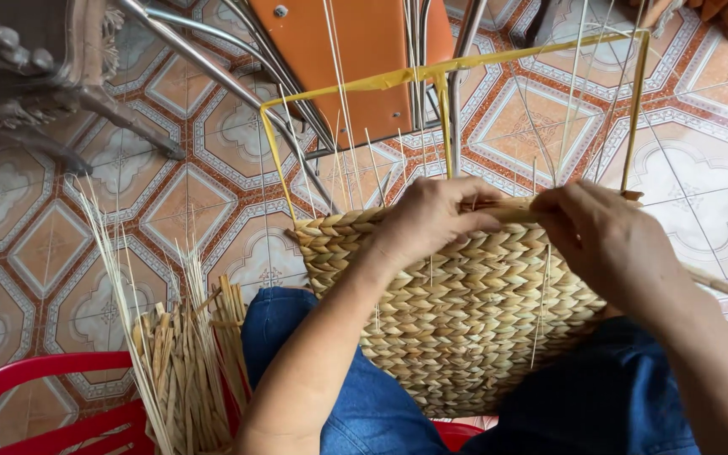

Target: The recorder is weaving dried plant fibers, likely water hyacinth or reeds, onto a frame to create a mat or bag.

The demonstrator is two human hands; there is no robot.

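Head view looks down on a half-woven straw basket (457,312) resting on the person's lap, against blue jeans (364,396). Both hands sit at the basket's upper woven edge: the left hand (431,221) is closed over the rim with fingers curled onto the braid, and the right hand (608,240) just beside it pinches a flat straw strand (516,212) that runs between the two hands. A yellow wire frame (444,72) rises from the weave beyond the hands, with thin pale stakes (343,101) standing up inside it. Below and to the left of the left hand, a bundle of loose dried straw (183,371) leans upright against a red plastic chair (35,396). The floor (69,244) all around is tiled in an orange, white and grey ornamental pattern. Past the hands stands an orange chair seat (355,50) on metal legs, and far off to the left, dark carved furniture (35,67) meets the tiles.
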